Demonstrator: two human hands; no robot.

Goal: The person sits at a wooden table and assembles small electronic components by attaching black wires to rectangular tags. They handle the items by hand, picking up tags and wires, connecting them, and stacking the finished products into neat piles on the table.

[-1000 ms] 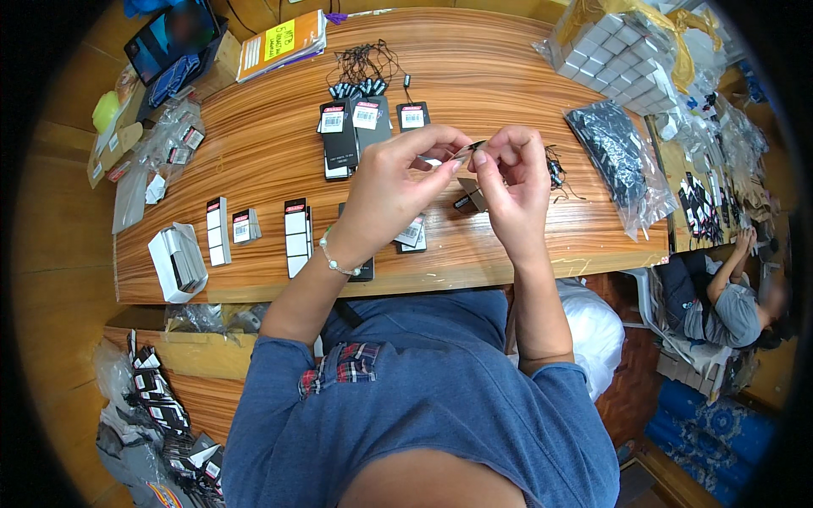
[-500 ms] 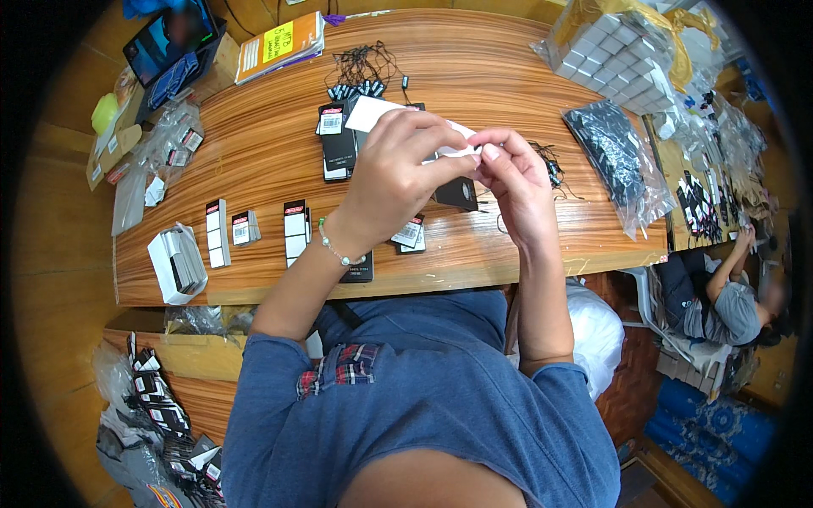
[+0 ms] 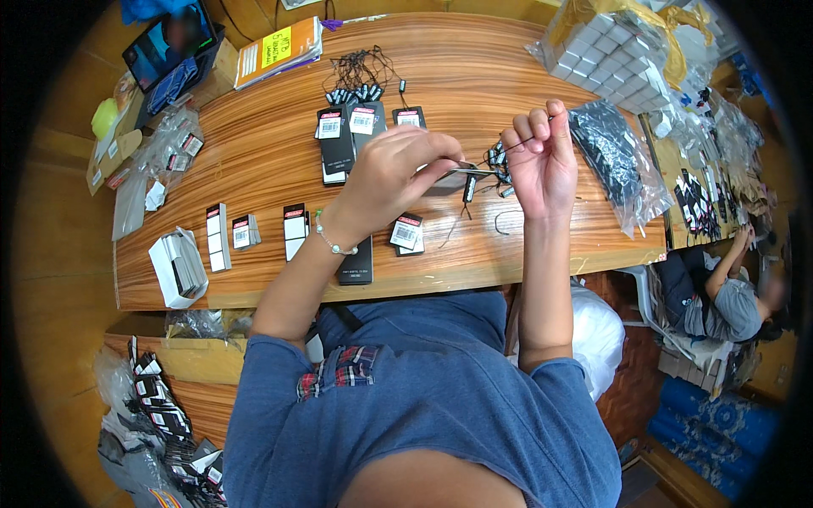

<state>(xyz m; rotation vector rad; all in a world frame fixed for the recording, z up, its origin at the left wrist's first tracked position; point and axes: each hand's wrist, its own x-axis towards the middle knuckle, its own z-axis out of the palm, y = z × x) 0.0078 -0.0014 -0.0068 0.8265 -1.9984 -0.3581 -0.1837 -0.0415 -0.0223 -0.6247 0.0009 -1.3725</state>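
My left hand point(image 3: 398, 173) is closed on a dark, thin hang tag point(image 3: 445, 182), seen nearly edge-on above the table. A black cord point(image 3: 529, 138) runs from the tag up to my right hand point(image 3: 542, 169), whose thumb and forefinger pinch it and draw it taut. Below the tag dangles a small black seal with pale print point(image 3: 469, 188). Behind my left hand lie black tags with white barcode stickers point(image 3: 330, 127). A loose pile of corded seals point(image 3: 360, 91) sits beyond them. More seals point(image 3: 498, 157) lie behind my right hand.
A white box of cards point(image 3: 178, 267) stands at the left, near small tag stacks point(image 3: 218, 237). At the right are a plastic bag of black items point(image 3: 614, 157) and bagged white boxes point(image 3: 605, 59). Another person point(image 3: 732, 292) sits at far right.
My right hand has moved right and up from the tag, pulling the cord out straight. The tag has turned from its white face to nearly edge-on, and the seal now hangs below it.
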